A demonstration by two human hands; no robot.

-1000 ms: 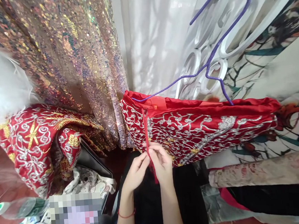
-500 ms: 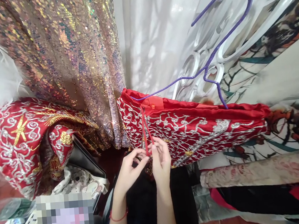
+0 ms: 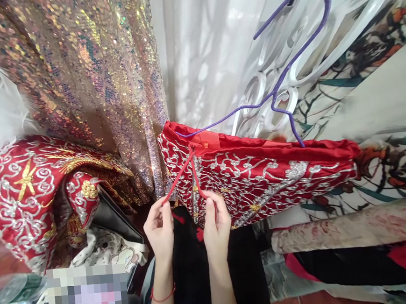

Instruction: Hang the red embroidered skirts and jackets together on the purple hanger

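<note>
A red skirt [image 3: 247, 176] with silver swirling embroidery hangs from a purple hanger [image 3: 281, 80] in front of me. Two strands of a red drawstring [image 3: 180, 172] come out near the left end of its waistband and spread apart in a V. My left hand [image 3: 159, 225] pinches the left strand, and a loose end dangles beside its fingers. The right strand is pinched in my right hand [image 3: 216, 216], between thumb and fingers. Both hands are closed, a little below the waistband and in front of the embroidered cloth.
At left lies another red garment [image 3: 20, 194] with silver and gold embroidery. Behind it hangs a sequined curtain [image 3: 113, 84]. White scrollwork [image 3: 280, 108] stands behind the hanger. Rolled fabric [image 3: 335, 230] lies at right, and a clear bottle [image 3: 20, 288] is at lower left.
My hands were close together at the strands; now they are apart, the left hand further left. The drawstring has spread from nearly parallel into a wide V.
</note>
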